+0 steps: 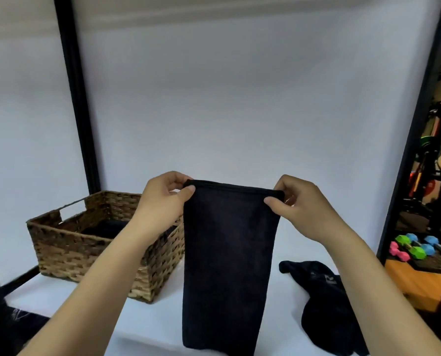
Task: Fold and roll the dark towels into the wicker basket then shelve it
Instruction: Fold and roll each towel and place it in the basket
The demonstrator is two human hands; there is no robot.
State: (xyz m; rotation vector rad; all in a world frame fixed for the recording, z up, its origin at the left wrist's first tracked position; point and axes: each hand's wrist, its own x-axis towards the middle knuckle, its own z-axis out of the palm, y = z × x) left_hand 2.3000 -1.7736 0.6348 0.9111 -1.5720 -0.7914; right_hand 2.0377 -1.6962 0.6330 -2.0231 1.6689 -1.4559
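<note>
White sheeting covers the table [68, 299] and hangs as a backdrop behind it, framed by black posts, with bright dumbbells [419, 247] on the floor off to the right.

From the head view (the only one there is), the left hand [163, 199] and the right hand [299, 209] each pinch an upper corner of a dark towel [229, 265], thumb in front and fingers behind, so both grips are clamped on the cloth. It hangs straight down between them in a narrow folded panel, its top hem stretched taut from pinch to pinch and its lower end dropping out of sight.

A wicker basket [91, 247] sits to the left on the table with something dark already inside. Another dark towel [324, 299] lies crumpled to the right.

The risk, I'd judge, is that the layers slide apart if either pinch loosens, spoiling the fold before rolling.
</note>
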